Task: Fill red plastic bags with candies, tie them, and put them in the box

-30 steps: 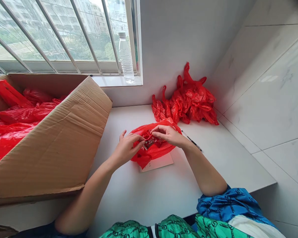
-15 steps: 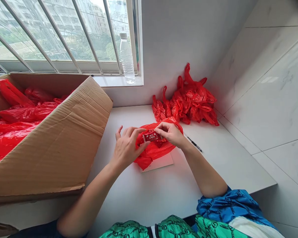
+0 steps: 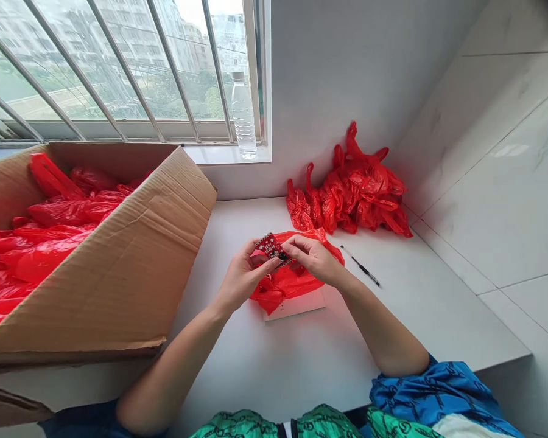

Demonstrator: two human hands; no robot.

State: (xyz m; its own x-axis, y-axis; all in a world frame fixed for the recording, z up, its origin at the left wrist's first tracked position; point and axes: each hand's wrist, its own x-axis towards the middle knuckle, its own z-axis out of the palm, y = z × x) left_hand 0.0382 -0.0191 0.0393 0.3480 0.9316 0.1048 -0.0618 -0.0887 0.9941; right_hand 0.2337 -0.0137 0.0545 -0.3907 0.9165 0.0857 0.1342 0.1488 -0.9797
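Observation:
A small red packet (image 3: 270,246) with white print is pinched between both hands above a red plastic bag (image 3: 296,278). My left hand (image 3: 242,281) grips the packet's left end with closed fingers. My right hand (image 3: 314,259) pinches its right end. The bag lies on a white card (image 3: 296,306) on the white counter (image 3: 301,359).
A large open cardboard box (image 3: 119,255) full of red plastic bags stands at the left. A heap of red bags (image 3: 351,194) lies against the back wall. A black pen (image 3: 360,266) lies right of the hands. A clear water bottle (image 3: 244,115) stands on the window sill.
The small red packet has come up out of the bag and now sits raised between both hands. My left hand went from spread fingers to a pinch on it.

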